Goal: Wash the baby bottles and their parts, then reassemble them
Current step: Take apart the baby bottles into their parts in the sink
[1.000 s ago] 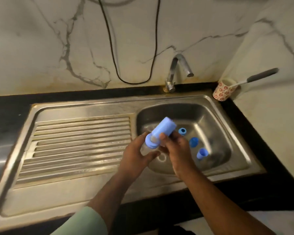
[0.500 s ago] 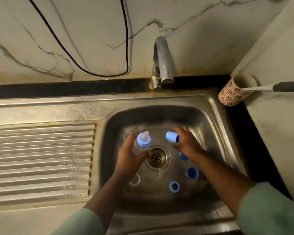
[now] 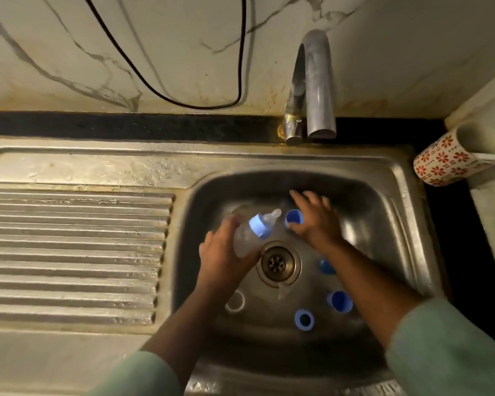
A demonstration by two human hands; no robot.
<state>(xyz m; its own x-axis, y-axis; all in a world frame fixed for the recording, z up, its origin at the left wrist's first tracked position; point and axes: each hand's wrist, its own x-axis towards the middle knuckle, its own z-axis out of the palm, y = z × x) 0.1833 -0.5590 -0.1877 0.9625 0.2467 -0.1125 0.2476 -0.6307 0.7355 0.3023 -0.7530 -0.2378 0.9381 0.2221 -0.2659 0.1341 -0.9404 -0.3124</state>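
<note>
Disassembly stage, judged from the loose parts. The left hand (image 3: pixel 223 252) is wrapped around the clear bottle (image 3: pixel 247 238) above the sink (image 3: pixel 395 195) basin; its long axis runs diagonally, the teat (image 3: pixel 272 217) pointing up and right toward the right hand (image 3: pixel 315 221). That hand pinches a blue cap (image 3: pixel 294 218) just beside the teat, open mouth facing the camera. Below the right hand lie more blue parts, including a collar ring (image 3: pixel 304 319). The next move probably calls for setting the cap down, then unscrewing the bottle's collar.

Left hand (image 3: pixel 223 252) closed in a grip, right hand (image 3: pixel 315 221) cupped, fingers spread
</note>
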